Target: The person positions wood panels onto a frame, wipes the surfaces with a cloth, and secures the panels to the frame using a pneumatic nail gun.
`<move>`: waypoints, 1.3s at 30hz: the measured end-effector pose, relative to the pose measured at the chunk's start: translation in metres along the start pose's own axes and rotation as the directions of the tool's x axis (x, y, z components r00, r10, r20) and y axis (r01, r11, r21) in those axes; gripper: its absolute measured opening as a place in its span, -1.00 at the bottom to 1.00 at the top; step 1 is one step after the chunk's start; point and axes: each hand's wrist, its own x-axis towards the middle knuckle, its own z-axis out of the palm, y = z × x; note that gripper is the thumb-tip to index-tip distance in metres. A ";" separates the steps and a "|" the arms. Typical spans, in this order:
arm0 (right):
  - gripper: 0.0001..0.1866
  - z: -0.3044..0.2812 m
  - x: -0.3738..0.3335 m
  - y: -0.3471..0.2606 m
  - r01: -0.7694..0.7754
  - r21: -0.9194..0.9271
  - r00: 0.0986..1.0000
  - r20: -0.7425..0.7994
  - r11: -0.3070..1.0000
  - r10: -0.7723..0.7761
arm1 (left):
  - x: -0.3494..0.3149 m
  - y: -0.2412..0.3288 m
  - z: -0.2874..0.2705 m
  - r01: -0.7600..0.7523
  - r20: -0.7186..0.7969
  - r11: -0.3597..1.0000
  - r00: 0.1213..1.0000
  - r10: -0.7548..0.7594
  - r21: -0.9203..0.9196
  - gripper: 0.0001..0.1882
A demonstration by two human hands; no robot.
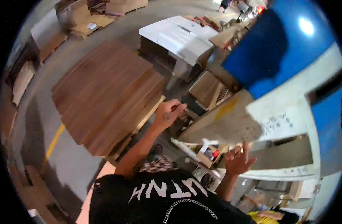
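My left hand [169, 113] is held out ahead of me, just past the right edge of a tall stack of brown wood-grain boards [107, 93]. Its fingers curl toward the thumb, and I cannot make out what, if anything, is inside them. My right hand [238, 161] is raised beside a whitish machine frame with handwritten marks [275, 125]. The index finger points up near the frame's edge, the thumb stands apart, and nothing shows in the palm. I cannot tell whether the fingertip touches the frame.
A stack of white panels [178, 35] stands ahead. Blue machine covers [260, 48] rise at the right. Below the frame is an open shelf holding small items [210, 153]. Cardboard and pallets [90, 24] lie at the far left. Someone in yellow [266, 216] is at the lower right.
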 end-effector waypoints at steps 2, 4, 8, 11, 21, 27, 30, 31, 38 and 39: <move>-0.22 -0.006 0.005 0.006 0.048 -0.056 0.995 -0.086 0.997 -0.052 | 0.050 0.003 0.004 -0.212 0.011 0.969 0.977 0.215 -0.129 -0.64; -0.24 -0.006 0.008 0.008 0.070 -0.168 0.962 -0.248 0.983 -0.111 | 0.094 0.020 0.013 -0.309 0.012 0.904 0.945 0.327 -0.296 -0.55; -0.31 0.025 0.023 0.018 0.094 -0.318 0.894 -0.391 0.943 -0.221 | 0.162 0.082 0.013 -0.499 -0.007 0.696 0.815 0.579 -0.517 -0.50; -0.33 0.047 0.024 0.036 0.036 -0.483 0.784 -0.529 0.875 -0.325 | 0.215 0.085 0.022 -0.601 0.059 0.646 0.709 0.702 -0.471 -0.43; -0.41 0.120 0.027 0.136 0.104 -0.661 0.329 -0.682 0.743 -0.653 | 0.257 0.085 0.051 -0.403 0.117 0.455 0.633 0.765 -0.794 -0.26; -0.46 0.141 0.043 0.179 -0.029 -0.649 0.222 -0.746 0.760 -0.628 | 0.273 0.083 0.052 -0.507 0.121 0.494 0.602 0.790 -0.706 -0.25; -0.46 0.146 0.041 0.191 -0.053 -0.633 0.117 -0.772 0.772 -0.625 | 0.276 0.083 0.054 -0.474 0.129 0.492 0.611 0.781 -0.731 -0.26; -0.46 0.147 0.043 0.194 -0.063 -0.635 0.114 -0.771 0.770 -0.627 | 0.276 0.083 0.053 -0.493 0.111 0.497 0.621 0.776 -0.714 -0.26; -0.47 0.157 0.054 0.193 -0.226 -0.518 -0.035 -0.842 0.825 -0.538 | 0.276 0.074 0.069 -0.490 0.020 0.446 0.657 0.754 -0.749 -0.27; -0.47 0.160 0.056 0.196 -0.238 -0.525 -0.048 -0.834 0.817 -0.550 | 0.275 0.074 0.070 -0.469 0.005 0.424 0.666 0.746 -0.775 -0.27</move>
